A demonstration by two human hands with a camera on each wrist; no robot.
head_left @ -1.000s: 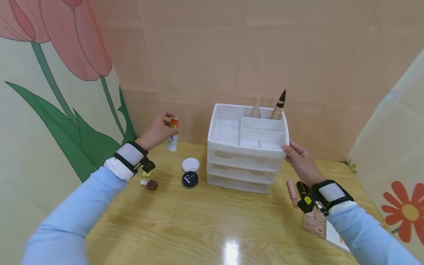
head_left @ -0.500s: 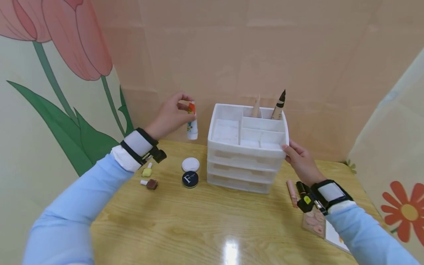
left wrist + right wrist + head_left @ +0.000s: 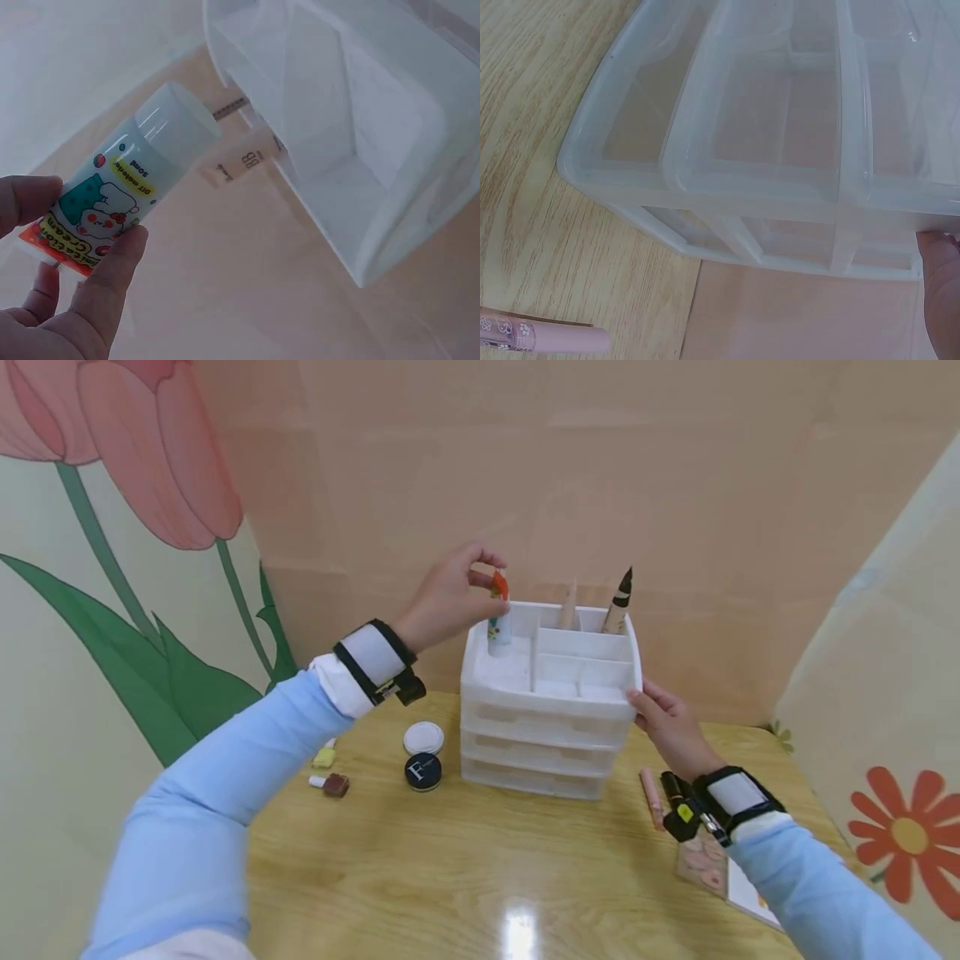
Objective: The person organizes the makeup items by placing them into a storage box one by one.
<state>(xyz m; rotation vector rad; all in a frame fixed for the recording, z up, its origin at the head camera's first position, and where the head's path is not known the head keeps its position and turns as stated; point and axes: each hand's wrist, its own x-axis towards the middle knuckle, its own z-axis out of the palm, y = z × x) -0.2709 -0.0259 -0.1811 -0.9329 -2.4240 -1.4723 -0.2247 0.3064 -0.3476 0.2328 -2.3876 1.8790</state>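
My left hand (image 3: 456,597) pinches a cream tube (image 3: 105,187) between thumb and fingers, its white cap pointing down. In the head view the tube overlaps the large left compartment of a white drawer organizer (image 3: 543,714). My right hand (image 3: 671,727) grips the organizer's right side near its top front corner, with the thumb (image 3: 941,277) at the edge in the right wrist view. A beige tube (image 3: 568,606) and a beige tube with a black pointed tip (image 3: 618,602) stand in the organizer's back right compartments.
Left of the organizer lie a dark round compact (image 3: 423,772), a white round disc (image 3: 423,738), a brown nail polish bottle (image 3: 335,786) and a yellow one (image 3: 324,758). On the right are a pink tube (image 3: 651,797), black tubes (image 3: 671,785) and a makeup palette (image 3: 703,862).
My left hand has carried the cream tube rightward and up, from beside the organizer to over its left compartment. My right hand keeps its place on the organizer. The head view has shifted slightly.
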